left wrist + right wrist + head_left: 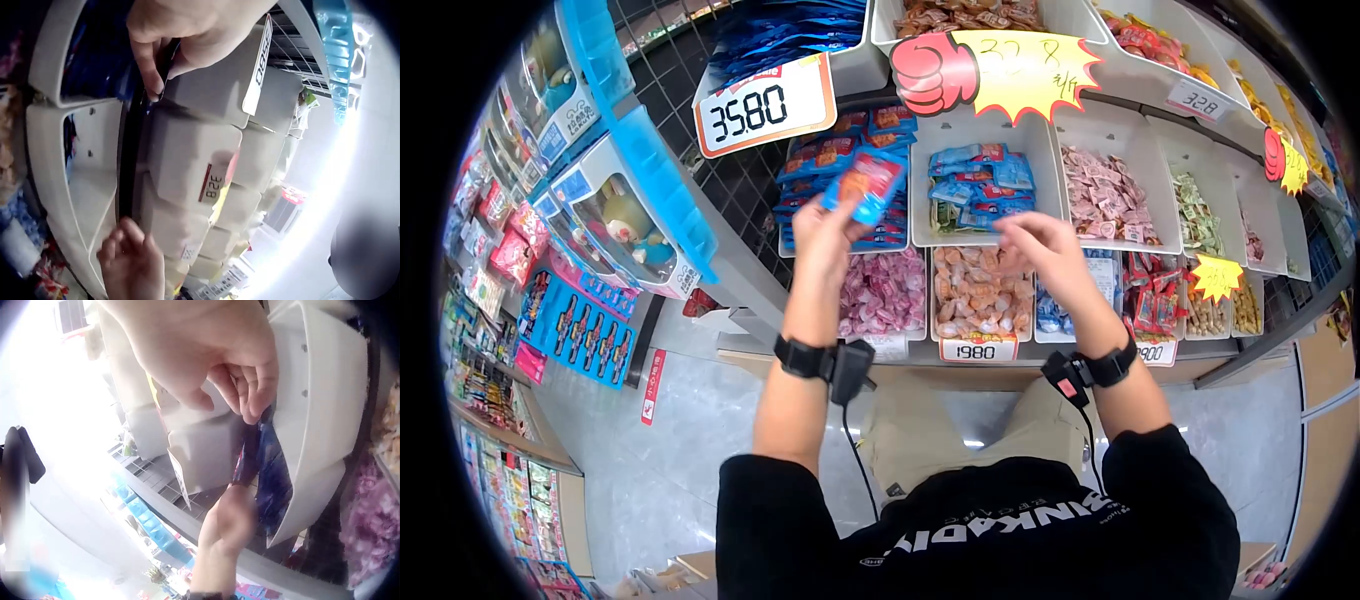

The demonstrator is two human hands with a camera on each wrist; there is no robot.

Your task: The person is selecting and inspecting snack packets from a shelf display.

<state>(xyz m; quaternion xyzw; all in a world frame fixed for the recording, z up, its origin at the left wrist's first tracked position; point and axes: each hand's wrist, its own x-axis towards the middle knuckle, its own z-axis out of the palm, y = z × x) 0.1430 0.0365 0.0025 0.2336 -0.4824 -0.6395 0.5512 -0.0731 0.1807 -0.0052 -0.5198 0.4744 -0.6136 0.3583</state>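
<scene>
- Far left, we note boxed toys (632,225) in blue-edged packaging, and a blue tray (580,340) of packaged goods lower down.
- Next, a price card (765,107) reading 35.80, hung at the edge of an upper bin.
- Below that card we find the left hand (822,235), thumb and fingers pinching a blue-and-red packet (866,186) by its lower end. The packet is tilted, held over a heap of similar blue packets (825,160).
- Under this heap, purple-pink wrapped sweets (882,292).
- To the right, a white bin (960,128) holding a smaller pile of blue packets (980,180); orange wrapped sweets (980,285) sit in the row below, marked 1980.
- At that bin's front right corner we place the right hand (1048,252): fingers loosely bent, nothing seen in its grasp. Whether its fingertips touch the pile, we cannot tell.
- Further right, pale pink sweets (1110,195), then green-wrapped ones (1198,220), with a yellow starburst sign (1218,277) below these.
</scene>
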